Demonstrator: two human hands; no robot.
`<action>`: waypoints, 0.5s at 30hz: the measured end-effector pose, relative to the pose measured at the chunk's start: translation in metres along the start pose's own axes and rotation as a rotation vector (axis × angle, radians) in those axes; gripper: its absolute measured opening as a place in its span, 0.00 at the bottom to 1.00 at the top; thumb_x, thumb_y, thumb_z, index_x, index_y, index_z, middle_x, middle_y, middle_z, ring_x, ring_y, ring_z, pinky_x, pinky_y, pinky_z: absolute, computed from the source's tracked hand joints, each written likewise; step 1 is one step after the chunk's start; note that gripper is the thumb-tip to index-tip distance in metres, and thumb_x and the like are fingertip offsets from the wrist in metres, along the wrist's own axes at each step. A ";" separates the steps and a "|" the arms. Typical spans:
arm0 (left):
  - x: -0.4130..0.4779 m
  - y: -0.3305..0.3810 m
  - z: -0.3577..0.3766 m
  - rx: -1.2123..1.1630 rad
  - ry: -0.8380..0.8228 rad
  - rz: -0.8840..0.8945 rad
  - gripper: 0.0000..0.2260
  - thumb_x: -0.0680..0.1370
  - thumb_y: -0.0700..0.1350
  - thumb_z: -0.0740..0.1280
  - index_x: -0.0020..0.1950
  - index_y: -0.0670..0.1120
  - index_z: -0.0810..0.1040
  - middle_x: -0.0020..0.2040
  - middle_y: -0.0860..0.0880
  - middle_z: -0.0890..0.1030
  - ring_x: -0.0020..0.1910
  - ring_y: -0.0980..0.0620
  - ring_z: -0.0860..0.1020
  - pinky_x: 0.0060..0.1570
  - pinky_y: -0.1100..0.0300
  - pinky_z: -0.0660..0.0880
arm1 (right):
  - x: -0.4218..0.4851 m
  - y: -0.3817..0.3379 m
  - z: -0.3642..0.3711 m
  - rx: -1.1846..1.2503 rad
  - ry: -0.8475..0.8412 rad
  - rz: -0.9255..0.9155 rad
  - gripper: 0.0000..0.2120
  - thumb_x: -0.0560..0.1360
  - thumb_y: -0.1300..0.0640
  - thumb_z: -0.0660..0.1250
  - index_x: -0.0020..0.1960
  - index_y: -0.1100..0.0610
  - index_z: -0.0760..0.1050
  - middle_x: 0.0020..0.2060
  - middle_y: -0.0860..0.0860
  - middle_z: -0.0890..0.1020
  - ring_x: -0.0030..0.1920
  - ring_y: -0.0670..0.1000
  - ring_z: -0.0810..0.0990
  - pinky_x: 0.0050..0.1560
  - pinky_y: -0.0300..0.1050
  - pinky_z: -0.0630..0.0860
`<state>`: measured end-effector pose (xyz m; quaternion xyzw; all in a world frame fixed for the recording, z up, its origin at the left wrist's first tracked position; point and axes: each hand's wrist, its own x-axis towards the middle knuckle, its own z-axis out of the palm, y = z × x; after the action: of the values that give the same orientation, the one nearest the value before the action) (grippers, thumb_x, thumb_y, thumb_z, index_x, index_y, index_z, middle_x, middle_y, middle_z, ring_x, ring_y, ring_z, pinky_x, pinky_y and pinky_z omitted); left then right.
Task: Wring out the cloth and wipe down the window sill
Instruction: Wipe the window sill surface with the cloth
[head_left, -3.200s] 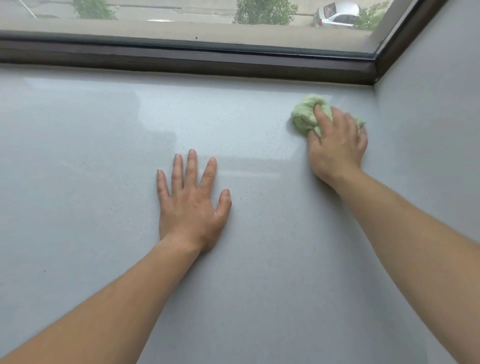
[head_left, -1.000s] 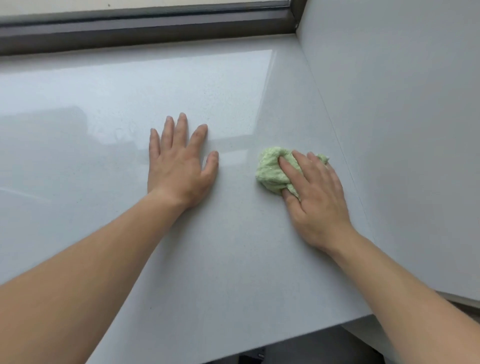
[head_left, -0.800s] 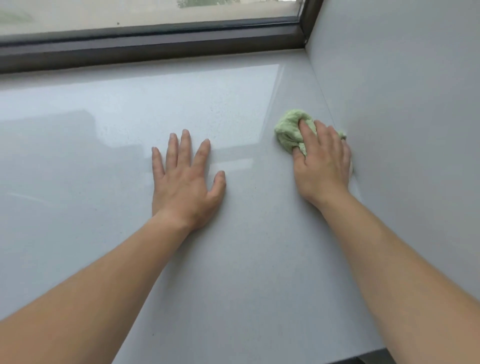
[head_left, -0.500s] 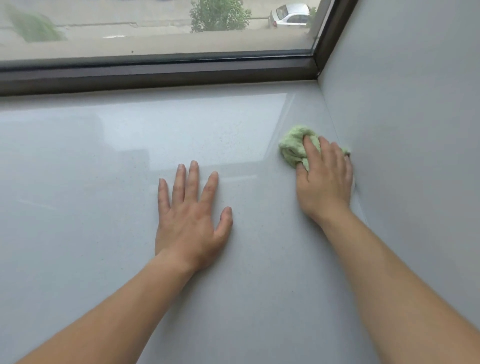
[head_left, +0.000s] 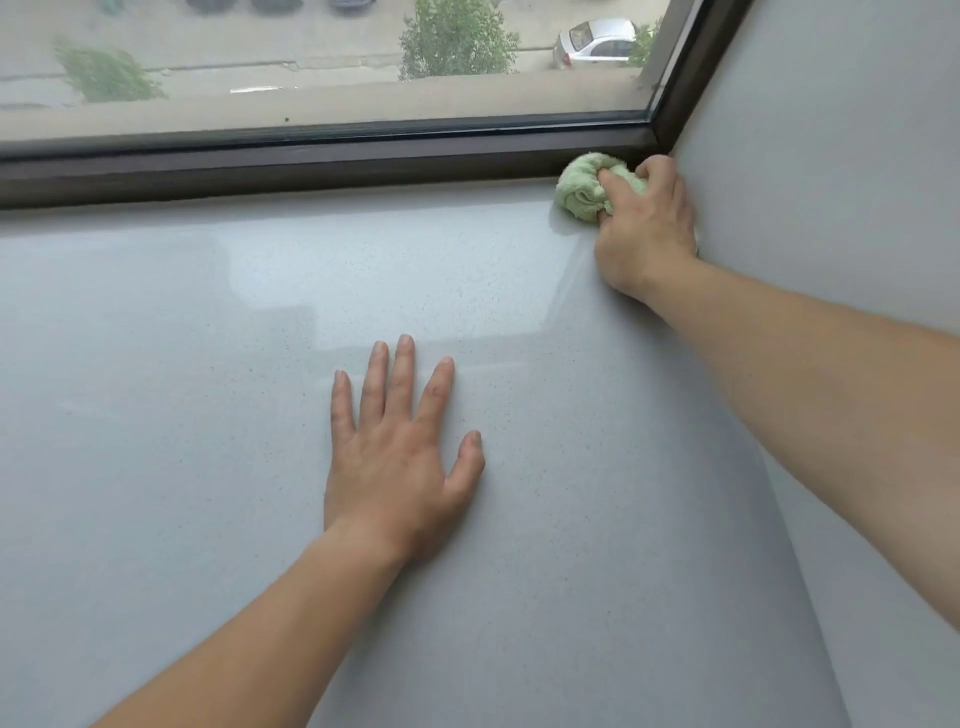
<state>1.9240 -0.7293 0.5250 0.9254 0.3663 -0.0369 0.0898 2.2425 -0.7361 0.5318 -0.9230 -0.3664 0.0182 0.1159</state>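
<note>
Right hand (head_left: 647, 231) hides part of the cloth (head_left: 579, 193); the window sill (head_left: 208, 415) is cropped.

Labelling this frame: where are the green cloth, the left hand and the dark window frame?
Bunched pale green terry cloth (head_left: 577, 193): head view, exposed folds.
Left hand (head_left: 397, 462): head view, back of the hand.
Dark brown window frame (head_left: 311, 167): head view, bottom rail.

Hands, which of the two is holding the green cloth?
The right hand, gripping the bunched green cloth in the far corner by the window frame. The left hand lies flat on the sill, fingers spread, holding nothing.
</note>
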 end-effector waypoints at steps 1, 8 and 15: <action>0.000 0.000 0.000 0.000 -0.001 0.002 0.33 0.77 0.64 0.45 0.81 0.54 0.48 0.82 0.47 0.42 0.79 0.49 0.36 0.76 0.41 0.39 | -0.001 0.000 0.000 -0.004 0.001 0.016 0.24 0.77 0.55 0.57 0.73 0.48 0.66 0.68 0.58 0.63 0.69 0.60 0.62 0.71 0.52 0.58; -0.001 0.000 0.001 -0.018 0.000 0.001 0.33 0.77 0.65 0.45 0.80 0.55 0.47 0.82 0.47 0.42 0.79 0.48 0.36 0.76 0.41 0.38 | -0.060 -0.005 -0.003 -0.052 0.059 0.207 0.23 0.78 0.55 0.56 0.72 0.58 0.64 0.68 0.58 0.64 0.68 0.60 0.63 0.71 0.50 0.58; 0.000 -0.003 0.003 -0.064 0.009 0.027 0.32 0.78 0.64 0.48 0.80 0.53 0.51 0.82 0.46 0.45 0.80 0.47 0.40 0.76 0.40 0.37 | -0.225 0.030 -0.012 -0.042 0.062 0.185 0.26 0.78 0.54 0.60 0.74 0.59 0.63 0.70 0.61 0.65 0.70 0.63 0.63 0.72 0.56 0.59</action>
<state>1.9223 -0.7274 0.5220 0.9271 0.3551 -0.0199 0.1181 2.0998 -0.9132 0.5252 -0.9552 -0.2762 -0.0077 0.1057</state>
